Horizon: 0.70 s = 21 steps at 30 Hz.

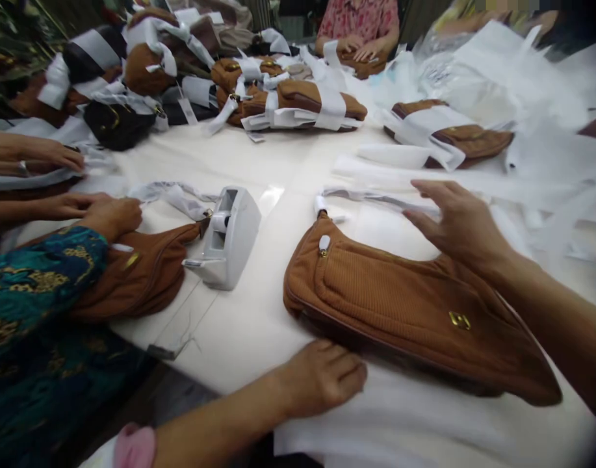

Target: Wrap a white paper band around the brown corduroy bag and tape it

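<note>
A brown fabric bag [400,305] with a zip pocket and a small gold clasp lies flat on the white table [244,325] in front of me. My left hand [322,377] rests at the bag's near edge, fingers curled down onto white wrapping paper [390,422] under the bag. My right hand [458,221] hovers over the bag's far end, fingers stretched out toward white paper strips [375,198], holding nothing.
A grey tape dispenser [227,237] stands left of the bag. A person in a teal patterned sleeve [39,286] handles another brown bag [142,273] at left. Several paper-wrapped bags [302,104] are piled at the back, where another person sits. Loose white paper [522,84] covers the right side.
</note>
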Each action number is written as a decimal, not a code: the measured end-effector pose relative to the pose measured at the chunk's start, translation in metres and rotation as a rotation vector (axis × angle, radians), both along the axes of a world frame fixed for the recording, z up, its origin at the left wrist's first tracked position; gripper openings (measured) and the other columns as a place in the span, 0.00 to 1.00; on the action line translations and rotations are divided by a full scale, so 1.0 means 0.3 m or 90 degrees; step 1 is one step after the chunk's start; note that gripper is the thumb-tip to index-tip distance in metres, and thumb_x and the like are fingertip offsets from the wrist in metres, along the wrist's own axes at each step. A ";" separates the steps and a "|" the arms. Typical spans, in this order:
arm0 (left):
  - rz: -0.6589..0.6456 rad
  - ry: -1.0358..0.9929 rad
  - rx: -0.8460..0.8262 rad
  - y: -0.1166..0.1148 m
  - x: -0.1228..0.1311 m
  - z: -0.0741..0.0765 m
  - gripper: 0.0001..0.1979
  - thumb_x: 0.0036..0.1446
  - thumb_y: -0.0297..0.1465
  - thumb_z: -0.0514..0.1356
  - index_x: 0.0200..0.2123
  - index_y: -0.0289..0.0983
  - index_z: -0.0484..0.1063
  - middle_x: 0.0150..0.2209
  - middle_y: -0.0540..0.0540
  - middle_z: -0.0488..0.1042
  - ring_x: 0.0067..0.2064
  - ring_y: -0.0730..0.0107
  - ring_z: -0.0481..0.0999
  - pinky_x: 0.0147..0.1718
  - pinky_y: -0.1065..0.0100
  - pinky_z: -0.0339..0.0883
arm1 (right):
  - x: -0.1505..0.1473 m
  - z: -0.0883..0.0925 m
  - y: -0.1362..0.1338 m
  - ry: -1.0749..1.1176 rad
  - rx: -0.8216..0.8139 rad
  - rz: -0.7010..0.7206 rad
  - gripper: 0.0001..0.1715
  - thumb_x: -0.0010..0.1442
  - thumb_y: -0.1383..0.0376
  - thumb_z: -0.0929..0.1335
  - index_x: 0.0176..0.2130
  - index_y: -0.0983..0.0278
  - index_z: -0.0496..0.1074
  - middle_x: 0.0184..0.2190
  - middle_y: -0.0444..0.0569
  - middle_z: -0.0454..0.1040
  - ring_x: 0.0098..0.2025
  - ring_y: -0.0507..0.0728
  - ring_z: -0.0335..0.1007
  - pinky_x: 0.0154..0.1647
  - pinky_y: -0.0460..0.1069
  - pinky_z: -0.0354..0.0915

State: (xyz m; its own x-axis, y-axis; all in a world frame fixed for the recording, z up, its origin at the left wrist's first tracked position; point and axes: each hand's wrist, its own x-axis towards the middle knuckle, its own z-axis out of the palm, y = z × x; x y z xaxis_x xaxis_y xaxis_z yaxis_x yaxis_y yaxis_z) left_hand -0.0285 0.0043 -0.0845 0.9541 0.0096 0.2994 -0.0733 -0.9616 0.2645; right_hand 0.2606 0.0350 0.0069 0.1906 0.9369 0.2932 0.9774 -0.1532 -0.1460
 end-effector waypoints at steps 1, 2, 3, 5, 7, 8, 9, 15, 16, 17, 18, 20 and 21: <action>0.003 -0.019 0.013 0.005 -0.006 0.005 0.08 0.59 0.27 0.51 0.38 0.33 0.69 0.32 0.47 0.73 0.31 0.71 0.68 0.28 0.68 0.57 | -0.051 0.023 -0.110 0.026 0.069 0.020 0.22 0.63 0.61 0.60 0.56 0.56 0.57 0.47 0.49 0.66 0.48 0.57 0.64 0.51 0.48 0.58; 0.012 -0.037 0.020 0.010 -0.015 0.012 0.07 0.59 0.26 0.51 0.37 0.34 0.69 0.31 0.48 0.73 0.30 0.71 0.68 0.27 0.68 0.57 | -0.103 0.034 -0.227 0.034 0.099 0.039 0.19 0.62 0.62 0.60 0.53 0.52 0.60 0.45 0.46 0.69 0.44 0.56 0.66 0.47 0.48 0.61; 0.026 -0.052 0.019 0.012 -0.030 0.023 0.07 0.58 0.25 0.52 0.35 0.34 0.69 0.30 0.48 0.73 0.30 0.72 0.67 0.27 0.68 0.57 | -0.151 0.031 -0.346 0.023 0.120 0.089 0.20 0.61 0.65 0.61 0.53 0.51 0.61 0.43 0.44 0.70 0.42 0.55 0.68 0.44 0.47 0.63; 0.059 -0.058 -0.017 0.006 -0.072 0.055 0.07 0.58 0.27 0.52 0.35 0.34 0.69 0.30 0.47 0.73 0.31 0.70 0.68 0.30 0.68 0.58 | -0.232 -0.014 -0.563 0.013 0.131 0.263 0.25 0.58 0.66 0.66 0.54 0.55 0.62 0.38 0.45 0.73 0.38 0.55 0.69 0.42 0.48 0.64; 0.069 -0.016 -0.074 -0.016 -0.126 0.093 0.10 0.59 0.31 0.51 0.37 0.34 0.70 0.33 0.43 0.73 0.33 0.68 0.69 0.33 0.66 0.60 | -0.290 -0.095 -0.719 0.005 0.053 0.329 0.26 0.57 0.62 0.66 0.55 0.61 0.61 0.43 0.49 0.72 0.43 0.57 0.68 0.45 0.51 0.64; 0.060 0.014 -0.099 -0.032 -0.152 0.108 0.12 0.59 0.34 0.51 0.39 0.34 0.69 0.35 0.42 0.73 0.35 0.66 0.69 0.35 0.65 0.60 | -0.313 -0.140 -0.770 -0.005 0.031 0.331 0.27 0.57 0.60 0.67 0.55 0.63 0.62 0.45 0.52 0.71 0.45 0.59 0.67 0.46 0.53 0.64; 0.047 0.046 -0.119 -0.051 -0.176 0.118 0.14 0.59 0.37 0.51 0.41 0.33 0.69 0.36 0.40 0.72 0.37 0.64 0.69 0.37 0.64 0.60 | -0.334 -0.183 -0.803 -0.014 0.010 0.317 0.27 0.57 0.60 0.67 0.54 0.65 0.62 0.48 0.54 0.69 0.47 0.60 0.66 0.47 0.54 0.64; 0.066 0.115 -0.140 -0.132 -0.210 0.103 0.12 0.57 0.35 0.54 0.42 0.35 0.67 0.37 0.40 0.72 0.41 0.59 0.69 0.40 0.62 0.59 | -0.414 -0.297 -0.793 0.018 0.028 0.267 0.17 0.61 0.68 0.62 0.50 0.67 0.66 0.40 0.54 0.72 0.41 0.58 0.69 0.41 0.54 0.67; 0.076 0.108 -0.137 -0.129 -0.208 0.112 0.09 0.58 0.32 0.53 0.40 0.36 0.68 0.37 0.41 0.72 0.41 0.61 0.69 0.40 0.63 0.59 | -0.419 -0.282 -0.786 0.023 0.045 0.260 0.16 0.61 0.69 0.61 0.49 0.66 0.66 0.38 0.53 0.73 0.39 0.57 0.69 0.39 0.53 0.67; 0.088 0.091 -0.136 -0.120 -0.209 0.130 0.08 0.57 0.29 0.52 0.39 0.36 0.68 0.38 0.41 0.72 0.42 0.62 0.70 0.42 0.63 0.59 | -0.419 -0.258 -0.783 0.026 0.059 0.255 0.15 0.61 0.68 0.61 0.49 0.66 0.67 0.37 0.52 0.73 0.38 0.56 0.70 0.38 0.51 0.67; 0.107 0.060 -0.139 -0.109 -0.215 0.156 0.08 0.57 0.29 0.53 0.40 0.37 0.68 0.40 0.41 0.72 0.44 0.62 0.69 0.45 0.61 0.58 | -0.416 -0.229 -0.783 0.030 0.072 0.251 0.15 0.61 0.68 0.61 0.48 0.65 0.67 0.37 0.52 0.73 0.37 0.55 0.70 0.38 0.50 0.67; 0.205 -0.081 -0.170 -0.088 -0.237 0.222 0.11 0.54 0.31 0.57 0.43 0.40 0.68 0.46 0.42 0.70 0.49 0.60 0.67 0.52 0.58 0.52 | -0.401 -0.162 -0.793 0.033 0.102 0.211 0.16 0.61 0.66 0.62 0.49 0.65 0.66 0.40 0.52 0.72 0.39 0.55 0.70 0.39 0.49 0.66; 0.292 -0.181 -0.209 -0.084 -0.250 0.255 0.14 0.53 0.33 0.58 0.45 0.40 0.66 0.49 0.42 0.68 0.51 0.59 0.65 0.54 0.56 0.50 | -0.392 -0.131 -0.800 0.023 0.126 0.168 0.18 0.61 0.65 0.63 0.51 0.65 0.64 0.41 0.52 0.71 0.39 0.56 0.70 0.41 0.49 0.66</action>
